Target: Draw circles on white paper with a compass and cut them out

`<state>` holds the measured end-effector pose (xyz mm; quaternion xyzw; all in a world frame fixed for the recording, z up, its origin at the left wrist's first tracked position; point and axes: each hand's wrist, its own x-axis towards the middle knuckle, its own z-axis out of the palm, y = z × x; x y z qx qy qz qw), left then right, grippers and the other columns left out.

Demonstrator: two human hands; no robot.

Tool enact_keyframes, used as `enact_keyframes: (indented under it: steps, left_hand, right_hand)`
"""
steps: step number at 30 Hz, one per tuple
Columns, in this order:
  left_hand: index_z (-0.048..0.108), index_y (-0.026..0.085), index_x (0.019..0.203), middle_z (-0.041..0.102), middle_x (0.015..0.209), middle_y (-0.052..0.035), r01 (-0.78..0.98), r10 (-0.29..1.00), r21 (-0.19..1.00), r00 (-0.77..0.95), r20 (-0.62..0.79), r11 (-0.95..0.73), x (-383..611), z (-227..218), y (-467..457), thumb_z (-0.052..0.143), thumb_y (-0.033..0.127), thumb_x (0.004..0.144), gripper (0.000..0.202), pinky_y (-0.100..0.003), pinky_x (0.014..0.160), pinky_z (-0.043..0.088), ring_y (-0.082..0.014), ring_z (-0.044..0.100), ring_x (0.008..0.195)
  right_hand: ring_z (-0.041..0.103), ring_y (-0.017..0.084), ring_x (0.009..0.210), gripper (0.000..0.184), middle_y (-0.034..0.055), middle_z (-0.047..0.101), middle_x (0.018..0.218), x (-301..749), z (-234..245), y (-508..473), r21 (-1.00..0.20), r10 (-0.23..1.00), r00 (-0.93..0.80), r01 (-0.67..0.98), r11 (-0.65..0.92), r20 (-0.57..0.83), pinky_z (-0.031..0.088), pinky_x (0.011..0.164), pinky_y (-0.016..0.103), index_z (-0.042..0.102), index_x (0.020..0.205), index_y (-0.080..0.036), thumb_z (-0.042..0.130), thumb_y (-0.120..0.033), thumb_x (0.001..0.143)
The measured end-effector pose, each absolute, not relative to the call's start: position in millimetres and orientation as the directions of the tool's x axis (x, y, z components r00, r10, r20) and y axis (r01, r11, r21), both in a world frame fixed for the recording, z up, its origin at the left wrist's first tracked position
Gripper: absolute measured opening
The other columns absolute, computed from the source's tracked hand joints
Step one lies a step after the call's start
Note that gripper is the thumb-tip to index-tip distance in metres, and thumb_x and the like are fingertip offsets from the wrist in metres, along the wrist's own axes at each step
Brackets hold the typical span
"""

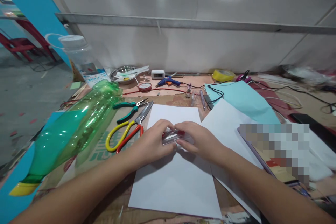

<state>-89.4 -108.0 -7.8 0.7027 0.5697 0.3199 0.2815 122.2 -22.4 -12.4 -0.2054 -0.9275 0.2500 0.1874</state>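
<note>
Both bare forearms enter from the near edge and converge over a white sheet [173, 185] lying lengthwise before the person. Above the sheet's upper half, the left grip [154, 143] and the right grip [203, 140] meet, each pinching one end of a small clear piece [172, 138] with red parts. Thumbs bear on the near side and curled fingers on the far side; this paired pinch presumably keeps so small a piece level and steady. The fingers hide much of it, so its full form cannot be told. The pale sheet probably serves as a clean ground.

To the right, a second white sheet [223, 119] lies askew. To the left, on cardboard [102, 140], rest scissors [136, 121] with one yellow and one red handle, blades directed away; handles toward the person would suit an easy reach. Green-handled pliers [135, 107] lie just beyond, and a green bottle [76, 129] lies on its side farther left.

Farther back on the counter [128, 88], a blue glue gun [168, 81] lies among cords, between a metal bowl [115, 77] and a yellow tape roll [223, 75]. These stand near the wall [183, 45], perhaps to leave the near area free for handling.
</note>
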Motion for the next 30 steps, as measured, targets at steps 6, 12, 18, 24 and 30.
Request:
enact_keyframes:
  steps: [6, 12, 18, 24, 30]
  left_hand:
    - [0.056, 0.022, 0.130, 0.068, 0.116, -0.0077, 0.494, 0.994, 0.865, 0.003, -0.108, 0.092, -100, -10, -98, 0.078, 0.038, 0.075, 0.061, -0.042, 0.095, 0.052, -0.0261, 0.066, 0.105]
    - [0.055, 0.021, 0.137, 0.064, 0.128, -0.0121, 0.416, 0.999, 0.909, 0.016, -0.037, 0.027, -96, -17, -100, 0.075, 0.029, 0.078, 0.063, -0.044, 0.104, 0.049, -0.0271, 0.064, 0.115]
    - [0.053, 0.021, 0.141, 0.059, 0.138, -0.0143, 0.411, 1.000, 0.911, 0.018, -0.019, 0.010, -91, -17, -103, 0.073, 0.024, 0.079, 0.066, -0.049, 0.110, 0.045, -0.0289, 0.060, 0.121]
    - [0.045, 0.023, 0.148, 0.058, 0.138, -0.0146, 0.442, 0.999, 0.896, 0.024, 0.031, -0.038, -91, -20, -103, 0.068, 0.018, 0.080, 0.071, -0.048, 0.105, 0.048, -0.0271, 0.061, 0.117]
    - [0.048, 0.021, 0.142, 0.062, 0.129, -0.0115, 0.417, 0.999, 0.909, 0.038, -0.011, -0.005, -94, -25, -102, 0.064, 0.013, 0.080, 0.065, -0.041, 0.097, 0.052, -0.0234, 0.065, 0.109]
  right_hand:
    - [0.069, 0.026, 0.094, 0.027, 0.0111, 0.074, 0.107, 119, -16, -23, -0.522, 0.554, -0.813, 0.400, 0.754, 0.178, 0.054, 0.082, 0.041, 0.069, 0.114, -0.015, 0.057, -0.028, 0.094]
    - [0.069, 0.025, 0.101, 0.034, 0.0143, 0.071, 0.120, 117, -15, -31, -0.468, 0.519, -0.835, 0.390, 0.793, 0.184, 0.057, 0.084, 0.039, 0.064, 0.127, -0.015, 0.053, -0.025, 0.096]
    - [0.070, 0.030, 0.106, 0.036, 0.0202, 0.070, 0.124, 113, -25, -38, -0.335, 0.442, -0.843, 0.339, 0.879, 0.306, 0.059, 0.087, 0.047, 0.061, 0.131, -0.013, 0.044, -0.023, 0.101]
    - [0.072, 0.027, 0.103, 0.037, 0.0159, 0.074, 0.121, 114, -24, -36, -0.369, 0.467, -0.829, 0.348, 0.862, 0.309, 0.059, 0.086, 0.042, 0.065, 0.129, -0.016, 0.043, -0.027, 0.102]
    - [0.070, 0.028, 0.101, 0.036, 0.0155, 0.076, 0.114, 113, -24, -35, -0.444, 0.477, -0.827, 0.322, 0.836, 0.299, 0.055, 0.086, 0.042, 0.067, 0.126, -0.015, 0.043, -0.026, 0.102]
